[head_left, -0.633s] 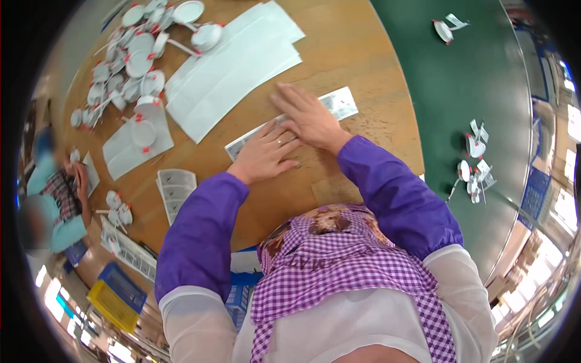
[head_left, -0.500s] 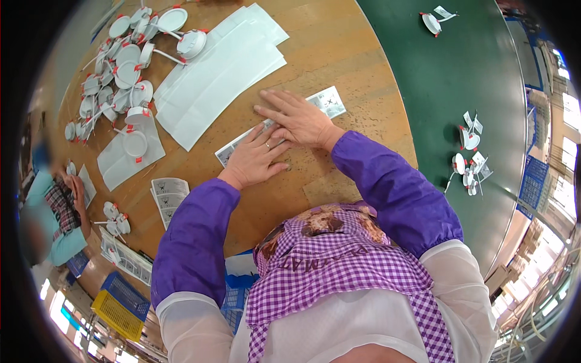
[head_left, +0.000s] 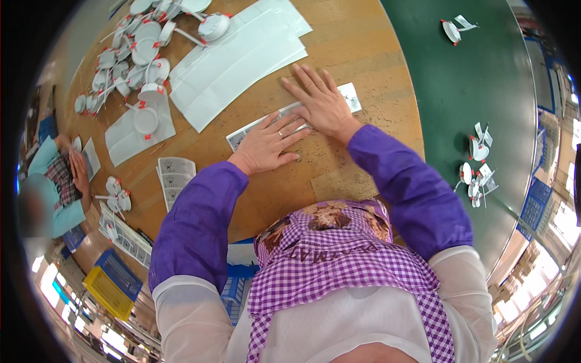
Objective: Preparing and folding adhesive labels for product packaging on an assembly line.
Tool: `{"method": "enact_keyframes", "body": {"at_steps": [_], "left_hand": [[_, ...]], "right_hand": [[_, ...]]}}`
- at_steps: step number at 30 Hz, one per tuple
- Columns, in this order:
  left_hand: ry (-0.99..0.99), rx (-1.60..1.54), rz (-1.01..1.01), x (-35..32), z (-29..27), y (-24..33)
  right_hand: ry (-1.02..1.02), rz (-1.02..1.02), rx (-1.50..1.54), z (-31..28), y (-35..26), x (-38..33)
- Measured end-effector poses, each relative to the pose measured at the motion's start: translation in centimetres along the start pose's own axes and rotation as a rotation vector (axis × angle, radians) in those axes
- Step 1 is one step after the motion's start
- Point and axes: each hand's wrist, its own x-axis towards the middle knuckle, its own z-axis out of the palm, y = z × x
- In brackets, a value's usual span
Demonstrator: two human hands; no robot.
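A narrow white strip of printed labels (head_left: 349,95) lies flat and slantwise on the brown tabletop in front of me. My left hand (head_left: 269,145) rests palm down over its left half, fingers stretched out, a ring on one of them. Across the right half lies my right hand (head_left: 324,107), also palm down, with its fingers spread and pointing away over the far edge. Both hands press on the strip and hold nothing. They cover most of its middle; only the two ends and thin edges show.
White paper sheets (head_left: 242,60) overlap beyond my hands. A heap of round white lamps (head_left: 145,51) with red clips lies far left. Label sheets (head_left: 175,175) sit by my left sleeve. A green conveyor belt (head_left: 478,91) with several lamps runs at right. Another person works at far left.
My right hand has slid right along the strip, and its fingers have spread and turned away from me. The left hand stays on the strip's left half. The whole view has shifted slightly.
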Motion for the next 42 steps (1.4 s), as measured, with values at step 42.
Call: {"method": "enact_keyframes", "body": {"at_steps": [42], "left_hand": [[0.180,-0.009,-0.626,-7.2,2.0,6.4]], "right_hand": [[0.028,0.088,-0.047,0.0,-1.1,0.8]]}}
